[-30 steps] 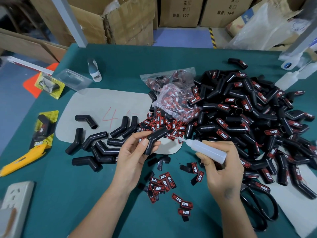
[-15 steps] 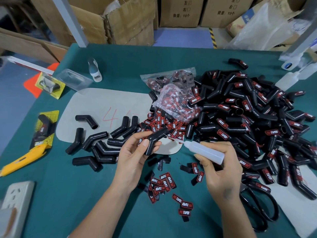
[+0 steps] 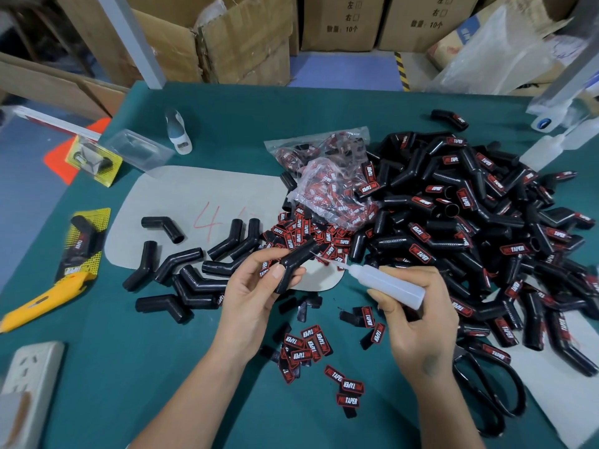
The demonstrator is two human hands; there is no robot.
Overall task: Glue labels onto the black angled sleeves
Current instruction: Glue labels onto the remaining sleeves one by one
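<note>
Head view
Room: a work room with brown cardboard boxes (image 3: 246, 43) behind a green tabletop (image 3: 129, 367).
Done pile: a big heap of black bent sleeves (image 3: 470, 222) lies on the right side of the tabletop, and many of them show a red and white label. I think a lot of the job is done.
Left to do: a small bunch of plain sleeves (image 3: 194, 273) lies on the left, on a grey sheet (image 3: 201, 196). They show no labels, so I think they are waiting.
Loose labels: a spread of labels (image 3: 308, 346) lies on the tabletop between the two arms, and more fill a clear bag (image 3: 327, 186) farther back.
Sleeve in hand: the left hand (image 3: 256, 293) holds one black sleeve (image 3: 293, 264) up off the tabletop. The thumb and fingers (image 3: 275, 273) pinch it near the bend.
Glue: the right hand (image 3: 418, 319) wraps its fingers round a white glue bottle (image 3: 385, 283). The thin tip points at the top end of the held sleeve, very near it. I cannot tell if it touches.
Step now: it looks like glue goes on first, and the label is not on this sleeve yet.
</note>
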